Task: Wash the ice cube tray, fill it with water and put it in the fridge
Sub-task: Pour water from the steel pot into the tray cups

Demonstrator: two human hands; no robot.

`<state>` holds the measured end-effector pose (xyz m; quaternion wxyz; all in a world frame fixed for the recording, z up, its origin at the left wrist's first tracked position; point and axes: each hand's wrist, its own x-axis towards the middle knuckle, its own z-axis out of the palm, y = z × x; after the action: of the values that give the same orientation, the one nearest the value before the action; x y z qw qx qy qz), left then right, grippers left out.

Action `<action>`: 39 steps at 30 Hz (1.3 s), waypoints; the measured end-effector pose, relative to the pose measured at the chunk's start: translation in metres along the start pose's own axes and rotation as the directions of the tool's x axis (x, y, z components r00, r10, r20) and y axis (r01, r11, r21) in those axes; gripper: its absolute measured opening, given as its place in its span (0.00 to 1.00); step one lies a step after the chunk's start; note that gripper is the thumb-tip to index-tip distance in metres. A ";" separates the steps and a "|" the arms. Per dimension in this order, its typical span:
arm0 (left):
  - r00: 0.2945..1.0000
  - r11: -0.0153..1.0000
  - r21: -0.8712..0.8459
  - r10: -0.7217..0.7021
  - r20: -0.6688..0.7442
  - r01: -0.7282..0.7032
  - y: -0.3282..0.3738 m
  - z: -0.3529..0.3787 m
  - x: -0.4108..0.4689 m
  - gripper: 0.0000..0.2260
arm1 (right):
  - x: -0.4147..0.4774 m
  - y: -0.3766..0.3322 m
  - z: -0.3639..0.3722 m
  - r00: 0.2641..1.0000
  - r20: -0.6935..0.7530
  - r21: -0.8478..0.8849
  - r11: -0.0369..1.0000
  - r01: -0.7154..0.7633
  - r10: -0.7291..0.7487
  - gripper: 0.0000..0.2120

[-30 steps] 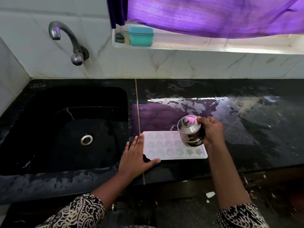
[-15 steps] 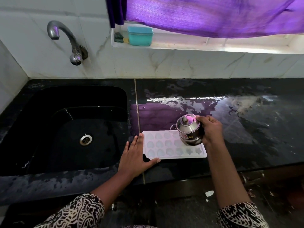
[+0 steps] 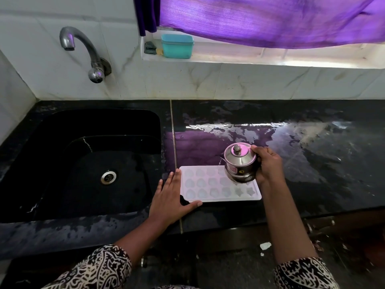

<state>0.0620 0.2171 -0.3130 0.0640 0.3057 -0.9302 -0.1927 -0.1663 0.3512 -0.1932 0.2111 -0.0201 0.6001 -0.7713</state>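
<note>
The sink (image 3: 83,163) fills the frame's left; the ice cube tray (image 3: 210,184) lies lower centre, kettle (image 3: 239,163) over its right end.

Glossy steel kettle (image 3: 239,161), matt plastic tray (image 3: 210,184), wet stone counter (image 3: 312,155)

a black-and-white paisley-print fabric left sleeve (image 3: 100,268) and a matching right sleeve (image 3: 304,274) show at the bottom edge. both stop short of the forearms, leaving the left hand (image 3: 170,197) and right hand (image 3: 268,165) bare.

1 head-worn view looks steeply down, close over the counter (image 3: 312,163) and sink (image 3: 83,163), facing the tiled wall (image 3: 208,84).
</note>
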 end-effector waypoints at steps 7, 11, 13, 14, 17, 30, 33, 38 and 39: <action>1.000 1.000 0.013 0.001 -0.005 -0.001 0.000 0.000 0.000 0.56 | -0.001 -0.005 -0.007 1.000 -0.027 0.071 0.997 0.004 -0.002 0.18; 1.000 1.000 0.005 0.004 -0.006 -0.004 0.000 0.000 0.000 0.56 | -0.002 -0.007 -0.014 0.998 -0.068 0.027 0.999 0.017 -0.015 0.16; 1.000 1.000 0.005 0.004 -0.009 -0.004 0.000 0.000 0.000 0.56 | -0.004 -0.008 -0.018 0.997 -0.080 -0.017 1.000 0.010 -0.012 0.16; 1.000 1.000 0.004 0.004 -0.011 -0.004 0.000 0.000 0.000 0.56 | -0.005 -0.008 -0.020 0.996 -0.087 -0.039 0.999 0.008 -0.011 0.15; 1.000 1.000 0.008 0.004 -0.013 -0.004 0.000 0.000 0.000 0.55 | -0.008 -0.009 -0.023 0.994 -0.109 -0.089 0.996 -0.011 0.001 0.13; 1.000 1.000 0.008 0.007 0.000 -0.007 0.002 -0.004 -0.001 0.55 | -0.008 -0.009 -0.020 0.991 -0.137 -0.199 0.980 -0.030 0.003 0.14; 1.000 1.000 0.003 0.008 -0.005 -0.008 0.002 -0.004 -0.002 0.55 | -0.009 -0.009 -0.019 0.990 -0.143 -0.202 0.978 -0.042 0.013 0.14; 1.000 1.000 0.004 0.003 -0.002 -0.003 0.002 -0.004 -0.002 0.55 | -0.011 -0.010 -0.018 0.989 -0.147 -0.202 0.978 -0.048 0.019 0.14; 1.000 1.000 -0.001 0.002 -0.001 -0.002 0.002 -0.004 -0.002 0.55 | -0.011 -0.010 -0.018 0.989 -0.148 -0.205 0.977 -0.050 0.019 0.14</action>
<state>0.0632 0.2183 -0.3084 0.0651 0.3048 -0.9304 -0.1929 -0.1644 0.3731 -0.1867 0.1770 0.0245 0.6917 -0.6998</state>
